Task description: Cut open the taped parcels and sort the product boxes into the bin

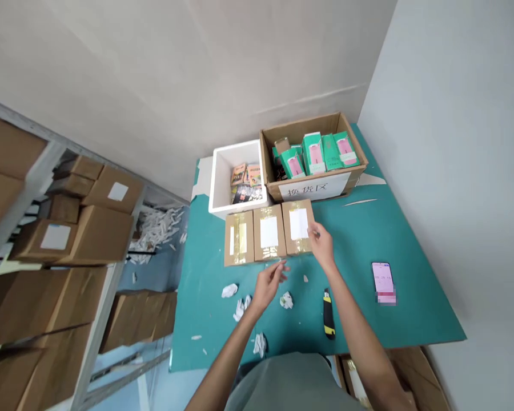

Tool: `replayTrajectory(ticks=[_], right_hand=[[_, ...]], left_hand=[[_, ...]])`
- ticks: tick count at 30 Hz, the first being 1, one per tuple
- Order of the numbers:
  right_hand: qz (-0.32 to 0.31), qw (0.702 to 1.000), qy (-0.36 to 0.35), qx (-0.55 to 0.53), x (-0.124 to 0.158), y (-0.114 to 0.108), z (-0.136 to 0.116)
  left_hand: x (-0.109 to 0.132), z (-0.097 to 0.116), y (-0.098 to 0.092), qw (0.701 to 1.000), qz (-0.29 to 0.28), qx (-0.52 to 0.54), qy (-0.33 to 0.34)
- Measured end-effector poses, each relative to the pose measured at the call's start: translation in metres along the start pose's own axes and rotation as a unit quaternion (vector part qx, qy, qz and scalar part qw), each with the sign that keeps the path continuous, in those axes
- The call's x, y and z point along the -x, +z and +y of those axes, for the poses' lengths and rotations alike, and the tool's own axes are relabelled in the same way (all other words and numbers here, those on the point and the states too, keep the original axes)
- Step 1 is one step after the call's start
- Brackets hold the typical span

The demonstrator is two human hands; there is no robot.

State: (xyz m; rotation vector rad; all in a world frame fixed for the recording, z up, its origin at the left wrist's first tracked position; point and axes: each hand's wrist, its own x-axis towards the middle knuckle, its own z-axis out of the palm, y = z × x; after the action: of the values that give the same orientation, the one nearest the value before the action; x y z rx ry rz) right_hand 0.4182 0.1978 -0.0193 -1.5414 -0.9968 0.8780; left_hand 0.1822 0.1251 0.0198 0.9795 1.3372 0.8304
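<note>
Three small taped cardboard boxes stand side by side on the green table: a left box [245, 251], a middle box [259, 251] and a right box [292, 206], all with white labels. My right hand [322, 242] is at the right box's right side, fingers pinched by the edge of its label [298, 224]. Whether anything is between those fingertips is too small to make out. Just in front of the middle box, my left hand [269, 282] hovers with its fingers loosely apart and holds nothing. A yellow and black box cutter [328, 315] lies near my right forearm.
Behind the boxes are a white foam bin [217, 185] with small packs and a cardboard carton [355, 177] with green packages. Crumpled paper [286, 300] and other scraps lie in front. A phone [382, 277] rests at right. Shelves with cartons [105, 234] stand left.
</note>
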Motion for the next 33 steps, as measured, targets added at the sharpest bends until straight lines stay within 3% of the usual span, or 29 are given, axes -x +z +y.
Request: replayTrajectory(ticks=[3, 6, 8, 11, 13, 16, 21, 25, 29, 33], right_hand=[[-0.032, 0.996, 0.080, -0.004, 0.106, -0.012, 0.031], [-0.095, 0.985, 0.138, 0.043, 0.184, -0.014, 0.052], [-0.150, 0.970, 0.157, 0.110, 0.216, -0.008, 0.061], [-0.219, 0.925, 0.187, 0.249, 0.235, 0.006, 0.071], [-0.252, 0.882, 0.205, 0.341, 0.234, 0.015, 0.074], [-0.280, 0.838, 0.198, 0.424, 0.221, 0.028, 0.076], [-0.310, 0.812, 0.150, 0.470, 0.204, 0.059, 0.070], [-0.364, 0.782, 0.140, 0.486, 0.220, 0.080, 0.060], [-0.405, 0.759, 0.154, 0.486, 0.260, 0.099, 0.056], [-0.372, 0.770, 0.176, 0.488, 0.287, 0.131, 0.055]], left_hand=[[0.085, -0.058, -0.040, 0.995, 0.066, -0.025, -0.075], [0.135, -0.092, -0.080, 0.977, 0.147, -0.059, -0.144], [0.152, -0.109, -0.106, 0.951, 0.193, -0.133, -0.199], [0.164, -0.135, -0.134, 0.923, 0.233, -0.167, -0.255], [0.169, -0.150, -0.140, 0.910, 0.221, -0.201, -0.287], [0.171, -0.170, -0.130, 0.889, 0.149, -0.298, -0.313], [0.161, -0.189, -0.091, 0.882, 0.107, -0.377, -0.263], [0.140, -0.192, -0.079, 0.902, 0.113, -0.354, -0.220], [0.115, -0.180, -0.097, 0.902, 0.125, -0.369, -0.187], [0.089, -0.163, -0.134, 0.880, 0.109, -0.422, -0.186]])
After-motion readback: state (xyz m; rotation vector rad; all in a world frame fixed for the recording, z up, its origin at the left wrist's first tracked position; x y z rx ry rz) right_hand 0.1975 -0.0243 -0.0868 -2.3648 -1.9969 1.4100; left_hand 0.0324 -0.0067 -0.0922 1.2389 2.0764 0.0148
